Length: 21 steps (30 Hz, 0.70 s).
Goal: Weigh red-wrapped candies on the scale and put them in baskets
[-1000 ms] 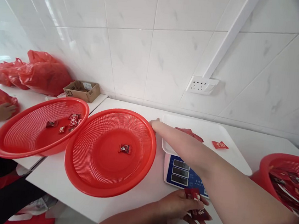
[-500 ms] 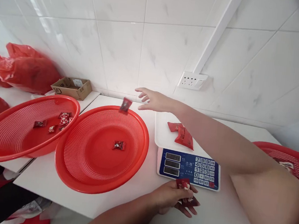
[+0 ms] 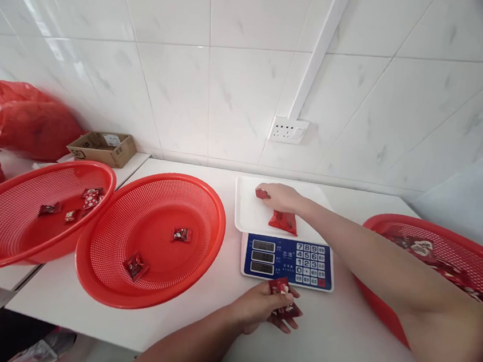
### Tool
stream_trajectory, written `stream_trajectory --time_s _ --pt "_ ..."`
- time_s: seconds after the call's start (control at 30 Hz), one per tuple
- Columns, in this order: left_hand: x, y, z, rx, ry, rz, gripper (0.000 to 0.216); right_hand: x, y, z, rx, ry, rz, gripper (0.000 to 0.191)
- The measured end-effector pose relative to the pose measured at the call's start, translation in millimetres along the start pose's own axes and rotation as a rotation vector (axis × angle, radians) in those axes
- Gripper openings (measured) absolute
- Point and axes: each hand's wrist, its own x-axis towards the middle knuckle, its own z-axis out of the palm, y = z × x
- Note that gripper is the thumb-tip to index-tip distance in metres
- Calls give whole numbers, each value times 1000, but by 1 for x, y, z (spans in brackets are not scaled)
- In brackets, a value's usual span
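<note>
My right hand [image 3: 282, 197] rests on the white pan of the scale [image 3: 247, 216], its fingers closed on a small red candy packet [image 3: 261, 193]. A larger red packet [image 3: 284, 222] lies on the pan beside my wrist. My left hand [image 3: 263, 306] lies on the table in front of the scale's blue keypad [image 3: 289, 261], holding several red candy packets [image 3: 284, 296]. The middle red basket [image 3: 149, 240] holds two wrapped candies [image 3: 180, 234], one of them near its front wall.
A second red basket [image 3: 26, 213] at the left holds several candies. A third red basket [image 3: 440, 265] full of packets stands at the right. Red plastic bags [image 3: 23, 120] and a cardboard box [image 3: 102, 148] sit at the back left. A wall socket [image 3: 289, 130] is above the scale.
My right hand let a candy fly into the middle basket, then drew back down onto the scale pan and closed on a packet. A second candy now lies in that basket. The view shifted right.
</note>
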Motion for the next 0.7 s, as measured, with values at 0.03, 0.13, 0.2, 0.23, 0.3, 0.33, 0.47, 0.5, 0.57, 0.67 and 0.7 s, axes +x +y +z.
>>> stream_trajectory --time_s 0.03,0.13,0.2,0.23,0.3,0.33,0.47,0.5,0.57,0.67,0.7 --pt "0 0 -1 8 2 6 50 1 -6 -3 33 37 -9 35" --pt "0 1 -1 29 18 19 54 1 -33 -17 188 121 -99 41" --pt "-1 3 0 37 32 26 57 -4 -49 -29 374 132 -213 50" --pt "-2 4 0 40 38 31 58 -8 -54 -35 449 128 -263 56" --pt "-4 6 2 46 39 41 58 -17 -54 -43 462 118 -319 62" --pt "-4 7 2 48 38 43 58 -23 -50 -44 386 100 -315 62" --pt "-5 6 4 50 23 30 57 -46 -12 -28 47 -81 -195 63" --pt "-4 4 4 50 16 22 56 -51 -2 -20 15 -119 -166 64" --pt "-4 2 5 50 -2 2 56 -58 14 -7 6 -141 -126 60" --pt "-3 -1 5 52 -17 -14 56 -61 23 4 43 -105 -81 47" --pt "-3 -1 5 55 -17 -13 56 -59 21 4 54 -89 -64 42"
